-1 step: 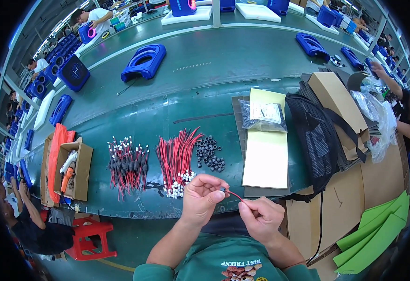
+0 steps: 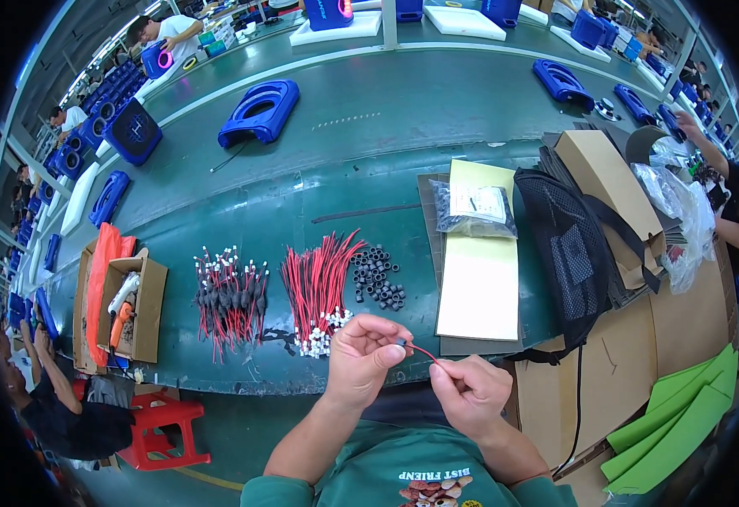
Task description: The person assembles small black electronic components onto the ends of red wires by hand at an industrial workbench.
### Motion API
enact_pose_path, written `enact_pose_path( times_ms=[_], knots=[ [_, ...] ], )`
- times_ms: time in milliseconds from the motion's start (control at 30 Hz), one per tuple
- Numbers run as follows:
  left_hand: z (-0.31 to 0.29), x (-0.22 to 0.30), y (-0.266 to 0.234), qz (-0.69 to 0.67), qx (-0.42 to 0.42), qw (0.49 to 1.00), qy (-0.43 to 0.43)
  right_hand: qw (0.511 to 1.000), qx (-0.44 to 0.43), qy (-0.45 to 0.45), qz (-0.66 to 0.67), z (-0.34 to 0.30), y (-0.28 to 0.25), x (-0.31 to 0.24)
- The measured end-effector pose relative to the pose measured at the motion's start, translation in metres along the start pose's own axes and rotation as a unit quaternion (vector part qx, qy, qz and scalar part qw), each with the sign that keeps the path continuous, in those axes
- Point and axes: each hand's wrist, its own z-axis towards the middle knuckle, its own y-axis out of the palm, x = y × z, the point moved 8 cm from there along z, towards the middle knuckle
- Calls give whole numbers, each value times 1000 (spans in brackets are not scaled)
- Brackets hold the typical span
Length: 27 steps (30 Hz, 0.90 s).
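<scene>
Above the table's near edge, a short red wire (image 2: 423,351) stretches between my hands. My left hand (image 2: 363,362) pinches its left end, where a small dark piece shows at the fingertips, partly hidden. My right hand (image 2: 472,390) is closed on the other end. Just beyond my left hand lies a bundle of red-and-black wires (image 2: 323,275) with white connectors (image 2: 313,341) at the near end. Beside it are several loose black rings (image 2: 376,275). Farther left sits a bundle of wires with dark grey sleeves (image 2: 231,296) in their middles.
A cardboard box (image 2: 146,313) with a glue gun (image 2: 122,321) stands left. To the right are a yellow sheet (image 2: 478,287), a bag of dark parts (image 2: 462,218) and a black mesh backpack (image 2: 565,245). Blue housings (image 2: 261,111) lie farther back. People work on both sides.
My hands and the wire have not visibly moved. At the far right, another person's head and raised hand have shifted slightly.
</scene>
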Motion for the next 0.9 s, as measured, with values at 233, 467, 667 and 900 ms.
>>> enact_pose_path(
  times_ms=[233,467,667,900],
  knots=[
    [1,3,0,82,-31,996,26,999,-12,-37,-25,-1,-1,-6],
    [0,-7,-3,26,-19,999,-33,991,-18,-129,-30,-3,1,-22],
    [-1,-12,-3,-15,-23,997,-66,981,-20,-184,-59,-7,1,-32],
    [-3,-19,-1,-47,-45,992,-105,992,-56,-83,-72,-4,5,-16]
  ],
)
